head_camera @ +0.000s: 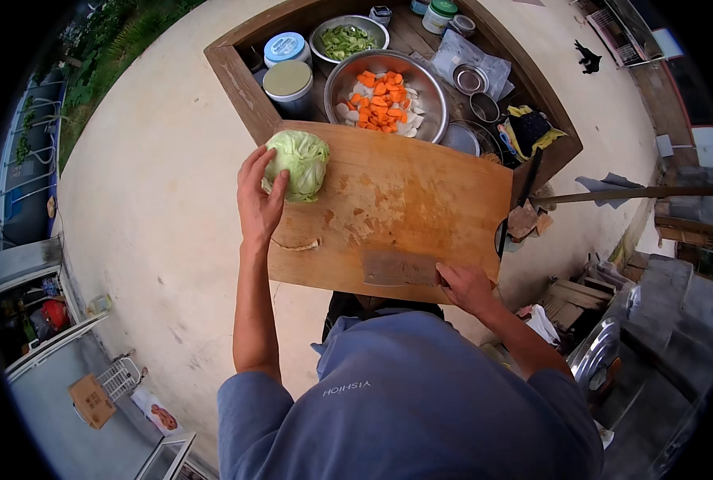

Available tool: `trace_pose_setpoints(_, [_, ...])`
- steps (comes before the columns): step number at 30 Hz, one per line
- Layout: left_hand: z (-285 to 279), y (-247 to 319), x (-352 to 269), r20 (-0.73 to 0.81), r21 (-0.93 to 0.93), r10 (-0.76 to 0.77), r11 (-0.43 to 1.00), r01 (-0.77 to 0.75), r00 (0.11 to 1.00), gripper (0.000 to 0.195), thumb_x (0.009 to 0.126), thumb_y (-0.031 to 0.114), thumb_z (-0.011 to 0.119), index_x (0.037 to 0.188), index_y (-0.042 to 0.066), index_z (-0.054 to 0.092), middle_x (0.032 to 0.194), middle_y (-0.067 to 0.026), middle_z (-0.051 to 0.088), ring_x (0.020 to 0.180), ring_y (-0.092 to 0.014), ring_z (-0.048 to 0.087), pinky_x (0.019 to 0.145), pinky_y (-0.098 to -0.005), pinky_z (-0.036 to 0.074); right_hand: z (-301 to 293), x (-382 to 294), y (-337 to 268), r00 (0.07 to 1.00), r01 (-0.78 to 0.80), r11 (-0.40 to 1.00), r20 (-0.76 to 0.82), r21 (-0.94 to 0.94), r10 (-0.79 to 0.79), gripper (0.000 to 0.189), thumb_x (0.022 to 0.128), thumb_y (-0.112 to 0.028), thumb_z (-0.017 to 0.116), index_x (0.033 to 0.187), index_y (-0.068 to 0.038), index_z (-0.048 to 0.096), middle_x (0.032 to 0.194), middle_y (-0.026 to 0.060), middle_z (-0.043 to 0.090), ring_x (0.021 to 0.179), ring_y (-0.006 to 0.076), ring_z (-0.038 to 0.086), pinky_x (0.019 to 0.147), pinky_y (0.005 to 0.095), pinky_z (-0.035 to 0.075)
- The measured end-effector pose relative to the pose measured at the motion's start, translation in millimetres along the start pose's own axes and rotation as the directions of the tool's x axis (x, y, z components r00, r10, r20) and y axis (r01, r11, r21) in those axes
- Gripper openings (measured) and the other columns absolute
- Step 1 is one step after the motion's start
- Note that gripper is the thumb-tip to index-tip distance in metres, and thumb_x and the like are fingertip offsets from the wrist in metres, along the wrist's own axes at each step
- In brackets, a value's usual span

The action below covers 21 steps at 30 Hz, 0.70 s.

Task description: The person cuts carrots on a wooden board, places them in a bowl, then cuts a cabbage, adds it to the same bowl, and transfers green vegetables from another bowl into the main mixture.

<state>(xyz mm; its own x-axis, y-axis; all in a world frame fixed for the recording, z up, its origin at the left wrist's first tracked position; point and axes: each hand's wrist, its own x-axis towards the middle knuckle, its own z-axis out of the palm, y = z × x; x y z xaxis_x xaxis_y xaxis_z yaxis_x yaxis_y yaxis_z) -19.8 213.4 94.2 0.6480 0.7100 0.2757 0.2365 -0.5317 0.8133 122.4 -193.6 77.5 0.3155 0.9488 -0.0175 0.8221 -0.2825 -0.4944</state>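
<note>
A round green cabbage (299,165) rests at the far left corner of a wooden cutting board (416,210). My left hand (260,189) is against its left side, thumb and fingers spread around it. My right hand (466,287) grips the handle of a cleaver (398,268), whose broad, stained blade lies flat or nearly flat near the board's front edge, pointing left. The handle is mostly hidden in my fist. A thin, pale root-like scrap (299,246) lies toward the board's left edge. Wet patches mark the board's middle.
Beyond the board, a large steel bowl (335,90) holds cut carrots and white slices. Behind it is a smaller bowl (383,37) of green pieces. Lidded tubs (287,81) stand left. A wooden frame (242,90) borders this area. At right, a long pole (626,193) reaches toward the board.
</note>
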Motion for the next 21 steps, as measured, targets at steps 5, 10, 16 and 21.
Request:
trace_pose_setpoints(5, [8,-3,-12,-0.029,0.011,0.047,0.999,-0.047,0.998,0.045,0.089,0.013,0.069,0.131,0.005,0.057,0.143,-0.0178,0.047,0.132,-0.035,0.043,0.108,-0.0420,0.039,36,-29,-29,0.992,-0.127,0.987,-0.009,-0.098,0.127,0.047,0.069,-0.017,0.080,0.111,-0.011,0.060,0.080,0.0069,0.058,0.070,0.0272,0.063,0.058,0.0382,0.050])
trace_pose_setpoints(10, [7,-5,-9,-0.019,0.044,0.053,0.998,-0.052,0.998,0.047,0.089,0.014,0.069,0.133,0.005,0.056,0.144,-0.0192,0.046,0.133,-0.036,0.041,0.109,-0.0432,0.037,72,-43,-40,0.980,-0.186,0.973,-0.102,-0.133,0.173,0.065,0.071,-0.029,0.082,0.127,-0.008,0.056,0.087,0.0085,0.057,0.071,0.0263,0.063,0.058,0.0377,0.051])
trace_pose_setpoints(16, [3,7,-17,-0.062,0.067,0.113,0.992,-0.109,0.992,0.047,0.089,0.009,0.068,0.134,0.004,0.055,0.143,-0.0196,0.046,0.132,-0.036,0.042,0.109,-0.0427,0.038,85,-42,-41,0.965,-0.226,0.962,-0.171,-0.152,0.199,0.069,0.073,-0.040,0.081,0.129,-0.009,0.055,0.087,0.0076,0.056,0.071,0.0264,0.063,0.058,0.0373,0.051])
trace_pose_setpoints(21, [-7,17,-48,-0.159,0.090,0.217,0.975,-0.205,0.963,0.040,0.088,0.002,0.066,0.127,0.004,0.059,0.132,-0.0165,0.053,0.124,-0.033,0.048,0.104,-0.0408,0.041,78,-26,-39,0.962,-0.232,0.954,-0.188,-0.190,0.197,0.067,0.073,-0.041,0.080,0.126,-0.010,0.056,0.085,0.0069,0.056,0.070,0.0264,0.063,0.057,0.0373,0.051])
